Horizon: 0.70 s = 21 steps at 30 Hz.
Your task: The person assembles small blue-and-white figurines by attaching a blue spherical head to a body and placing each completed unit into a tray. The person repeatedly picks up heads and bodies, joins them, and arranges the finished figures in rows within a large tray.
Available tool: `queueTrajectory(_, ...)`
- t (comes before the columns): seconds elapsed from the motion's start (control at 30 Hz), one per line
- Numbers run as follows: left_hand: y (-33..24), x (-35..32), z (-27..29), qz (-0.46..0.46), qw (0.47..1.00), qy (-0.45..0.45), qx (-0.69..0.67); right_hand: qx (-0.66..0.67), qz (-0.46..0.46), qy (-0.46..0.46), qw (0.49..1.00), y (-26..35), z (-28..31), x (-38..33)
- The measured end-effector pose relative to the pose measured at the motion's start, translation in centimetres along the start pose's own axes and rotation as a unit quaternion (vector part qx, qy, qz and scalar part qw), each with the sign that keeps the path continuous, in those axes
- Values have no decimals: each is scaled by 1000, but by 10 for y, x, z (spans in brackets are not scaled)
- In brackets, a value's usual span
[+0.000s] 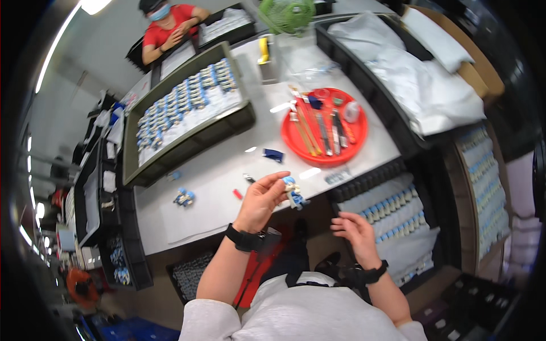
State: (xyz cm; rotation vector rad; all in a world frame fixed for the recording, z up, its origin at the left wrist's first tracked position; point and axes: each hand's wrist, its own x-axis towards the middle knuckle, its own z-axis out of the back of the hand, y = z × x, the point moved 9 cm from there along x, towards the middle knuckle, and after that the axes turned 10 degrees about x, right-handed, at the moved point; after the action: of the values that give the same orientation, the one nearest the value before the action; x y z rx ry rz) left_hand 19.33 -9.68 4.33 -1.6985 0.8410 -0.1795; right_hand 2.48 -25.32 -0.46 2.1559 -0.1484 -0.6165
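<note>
The figurine [294,193] is partly covered by the fingers of the left hand [259,202]; its blue top, pale body and blue lower part show, but its finer details are too small to tell. The left hand's palm is turned out of sight, and so are most of its curled fingers. The wide view darkens and bends things toward its rim, and the contents of the bin [120,275] beyond the left end of the tabletop [162,221] are hard to make out.

The left hand pinches the figurine between thumb and forefinger. The right hand [355,232] is loosely spread, its fingers a little apart and slightly bent, with nothing visible in its grasp; it is nearest the black crate [339,196], where rows of blue-topped figures [392,206] lie on white sheeting.

The figurine is at the left fingertips, over the near edge of the tabletop, to the left of the right hand and apart from it. A second figurine [183,197] lies near the tabletop's left end, well to the left of the left hand. A small red piece [238,194] lies just beside that hand, a dark blue piece [273,154] lies beyond it, and a round red tray [325,158] of tools is near the right edge.
</note>
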Motion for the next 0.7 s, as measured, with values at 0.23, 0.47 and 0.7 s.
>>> queueTrajectory(0.23,58,-27,-158,72,988,133,-40,272,-82,49,958,22,23,-64)
queueTrajectory(0.47,86,-42,-215,96,976,195,-10,269,-7,-8,963,40,72,-110)
queueTrajectory(0.7,108,-43,-234,109,973,195,53,-30,269,-133,953,73,104,-135)
